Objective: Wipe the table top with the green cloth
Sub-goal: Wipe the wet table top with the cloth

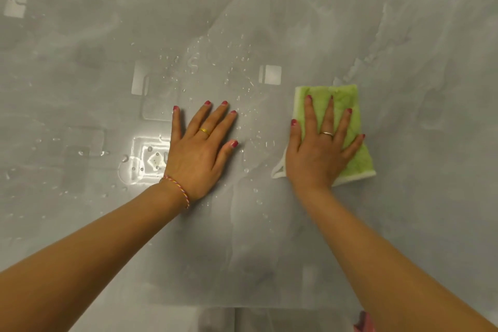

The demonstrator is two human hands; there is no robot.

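Wiping looks like it's barely underway, honestly. Right hand [320,148] is spread flat, fingers wide apart, pressing down on the folded light-green cloth with the white edging [350,127]; nothing is pinched or gripped, it's just palm and fingers pinning it to the glossy grey marble-look table top [404,224]. Left hand [200,148] is also splayed flat, resting bare on the surface to the left of the cloth, holding nothing, more like a brace.

What's left: pretty much all the wet stuff. Scattered clear water droplets [242,67] sit left of the cloth and beyond it, running between the two hands and out past the left hand's fingertips. A bigger puddle of water [145,159] sits further left of the cloth, right beside the left wrist, catching the ceiling light glare.

Area right of the cloth looks dry, though I can't tell if that's because it got wiped or never got wet. My guess is the cloth needs to sweep leftward through the droplets, then the puddle.
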